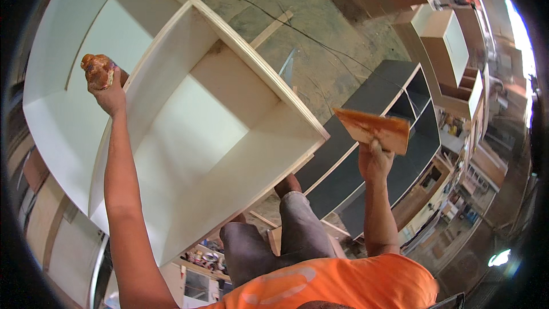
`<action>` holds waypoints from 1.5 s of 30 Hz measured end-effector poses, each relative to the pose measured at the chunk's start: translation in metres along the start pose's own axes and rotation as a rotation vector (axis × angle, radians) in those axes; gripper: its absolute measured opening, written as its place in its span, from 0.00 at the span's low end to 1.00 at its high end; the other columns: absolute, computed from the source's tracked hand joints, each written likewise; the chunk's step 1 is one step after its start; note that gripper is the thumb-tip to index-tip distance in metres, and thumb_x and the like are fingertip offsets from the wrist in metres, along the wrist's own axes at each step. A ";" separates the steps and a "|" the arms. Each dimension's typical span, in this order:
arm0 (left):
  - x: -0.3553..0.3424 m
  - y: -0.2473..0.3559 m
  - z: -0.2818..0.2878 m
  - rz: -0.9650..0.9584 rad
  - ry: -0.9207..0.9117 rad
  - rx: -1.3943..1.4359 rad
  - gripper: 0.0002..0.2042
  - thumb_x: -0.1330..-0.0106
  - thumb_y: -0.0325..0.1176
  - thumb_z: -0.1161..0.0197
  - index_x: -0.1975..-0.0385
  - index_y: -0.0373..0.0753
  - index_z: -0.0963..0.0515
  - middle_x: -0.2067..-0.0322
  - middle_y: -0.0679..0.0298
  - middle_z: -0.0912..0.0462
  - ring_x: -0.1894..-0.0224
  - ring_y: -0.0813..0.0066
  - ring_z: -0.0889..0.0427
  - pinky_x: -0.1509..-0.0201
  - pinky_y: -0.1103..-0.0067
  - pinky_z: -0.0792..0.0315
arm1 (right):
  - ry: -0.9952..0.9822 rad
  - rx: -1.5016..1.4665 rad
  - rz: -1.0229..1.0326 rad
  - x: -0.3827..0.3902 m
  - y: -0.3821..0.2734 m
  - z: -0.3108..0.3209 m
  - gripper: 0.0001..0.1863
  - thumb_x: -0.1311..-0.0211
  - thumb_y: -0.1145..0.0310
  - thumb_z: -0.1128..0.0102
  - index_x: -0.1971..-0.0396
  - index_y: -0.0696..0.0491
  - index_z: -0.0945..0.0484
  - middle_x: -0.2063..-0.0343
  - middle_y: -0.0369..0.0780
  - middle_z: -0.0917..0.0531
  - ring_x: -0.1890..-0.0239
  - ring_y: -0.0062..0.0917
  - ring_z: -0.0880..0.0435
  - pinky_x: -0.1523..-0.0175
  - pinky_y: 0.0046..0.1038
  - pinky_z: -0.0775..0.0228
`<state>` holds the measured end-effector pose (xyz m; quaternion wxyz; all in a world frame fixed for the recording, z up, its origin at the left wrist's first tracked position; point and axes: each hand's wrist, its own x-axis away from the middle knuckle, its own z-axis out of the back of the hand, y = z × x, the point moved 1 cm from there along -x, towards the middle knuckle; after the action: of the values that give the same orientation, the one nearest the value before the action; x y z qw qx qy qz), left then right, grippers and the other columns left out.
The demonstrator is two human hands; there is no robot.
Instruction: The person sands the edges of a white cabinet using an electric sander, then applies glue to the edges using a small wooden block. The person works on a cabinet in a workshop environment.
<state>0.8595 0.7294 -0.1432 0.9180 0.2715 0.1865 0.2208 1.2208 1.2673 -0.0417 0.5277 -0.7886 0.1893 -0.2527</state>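
My left hand is closed round a brown, glue-smeared bottle, held over the white inside of a large open cabinet carcass. The bottle's rounded tip points up and left. Out to the right, my right hand grips a thin, flat, orange-brown board by its lower edge, apart from the cabinet. Its fingers are partly hidden behind the board, which looks slightly blurred. A divider splits the carcass into compartments, and its plywood edges face up.
A dark cabinet with pale edges lies right of the white one. A cable and wood strips lie on the dusty floor. Other cabinet boxes stand at the far right. My legs stand against the carcass's near side.
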 end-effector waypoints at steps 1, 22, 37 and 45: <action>-0.001 -0.004 0.000 -0.025 0.004 0.037 0.48 0.50 0.52 0.24 0.35 0.33 0.44 0.40 0.48 0.30 0.38 0.52 0.29 0.33 0.64 0.34 | -0.049 0.121 0.088 0.021 -0.002 0.012 0.20 0.36 0.71 0.37 0.46 0.55 0.26 0.47 0.42 0.21 0.41 0.36 0.23 0.35 0.45 0.34; 0.094 -0.042 0.301 -0.326 0.139 0.452 0.36 0.40 0.36 0.28 0.36 0.31 0.40 0.38 0.52 0.33 0.39 0.62 0.29 0.33 0.66 0.33 | -0.301 1.451 0.973 0.127 0.132 0.072 0.15 0.47 0.63 0.31 0.57 0.33 0.16 0.45 0.22 0.19 0.32 0.25 0.33 0.24 0.39 0.60; 0.323 -0.108 0.272 0.050 -0.443 0.449 0.40 0.43 0.26 0.28 0.33 0.32 0.47 0.40 0.54 0.32 0.41 0.65 0.29 0.36 0.69 0.32 | -0.368 1.548 0.872 0.111 0.090 0.065 0.18 0.49 0.64 0.30 0.56 0.34 0.16 0.49 0.21 0.17 0.40 0.22 0.28 0.27 0.37 0.58; 0.388 -0.121 0.246 0.030 -0.579 0.366 0.41 0.44 0.27 0.26 0.34 0.34 0.47 0.39 0.54 0.35 0.36 0.61 0.34 0.30 0.65 0.39 | -0.408 1.580 0.912 0.103 0.080 0.064 0.21 0.50 0.65 0.30 0.53 0.33 0.17 0.47 0.21 0.18 0.39 0.21 0.29 0.27 0.37 0.57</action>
<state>1.3330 0.7323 -0.1064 0.8655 0.4860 -0.0493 0.1108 1.3386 1.2264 -0.1155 0.9820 -0.0797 0.1576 0.0668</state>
